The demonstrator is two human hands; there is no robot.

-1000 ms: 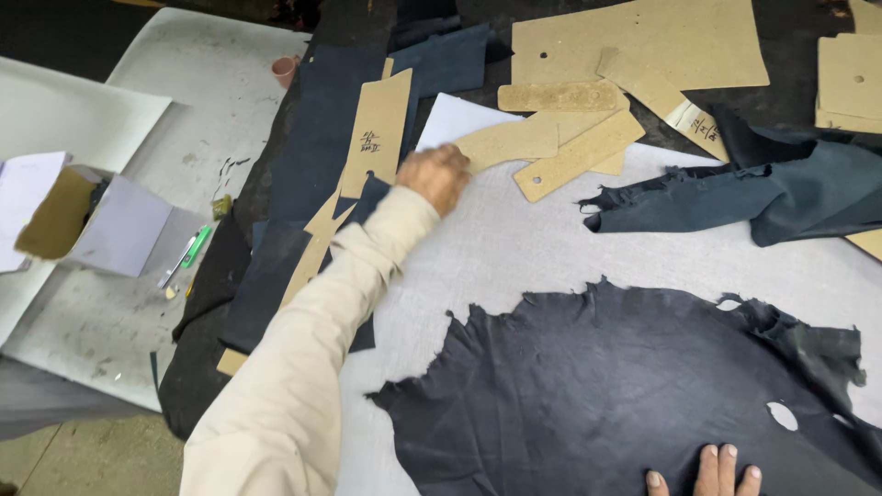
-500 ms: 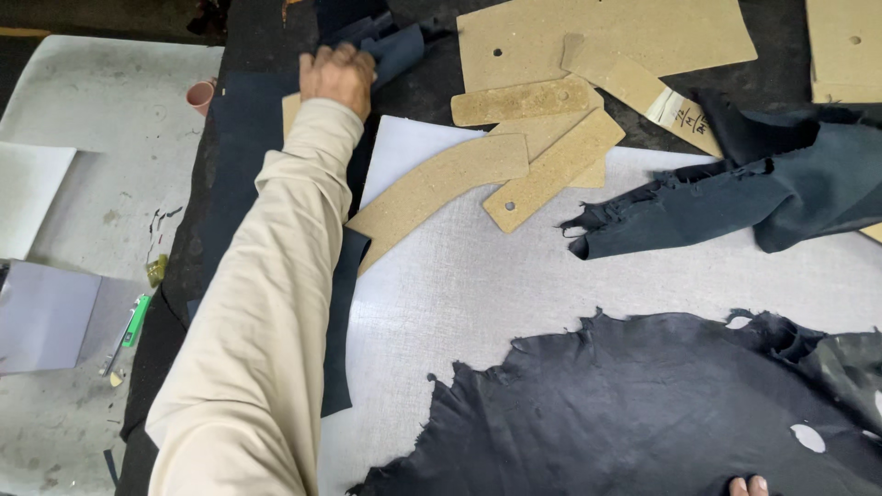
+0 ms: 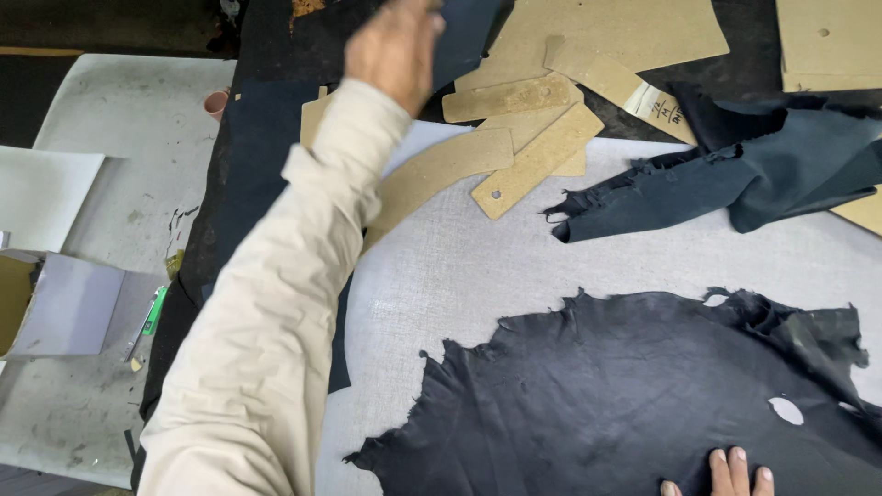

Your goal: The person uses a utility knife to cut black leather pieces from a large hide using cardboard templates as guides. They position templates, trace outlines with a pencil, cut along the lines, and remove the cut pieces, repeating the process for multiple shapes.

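Note:
My left hand (image 3: 390, 46) is stretched far across the table, blurred, at the edge of a dark blue leather piece (image 3: 464, 41) near the top. Its fingers are hidden behind the hand, so a grip cannot be confirmed. My cream sleeve (image 3: 276, 303) crosses the left side of the table. Just right of the sleeve lie several tan cardboard pattern pieces (image 3: 514, 156). A large dark leather hide (image 3: 597, 395) with ragged edges is spread over the grey work surface (image 3: 478, 257). Only the fingertips of my right hand (image 3: 726, 470) show, resting flat on the hide's near edge.
A crumpled dark blue leather scrap (image 3: 753, 170) lies at the right. Larger cardboard sheets (image 3: 634, 32) sit at the back. On the left stands a grey side table (image 3: 110, 165) with a small open box (image 3: 55, 308), a green pen (image 3: 152, 308) and white paper (image 3: 46, 193).
My left arm has reached further away, from the long cardboard pattern up to the dark leather piece at the back. The view has shifted closer. My right hand stays on the hide.

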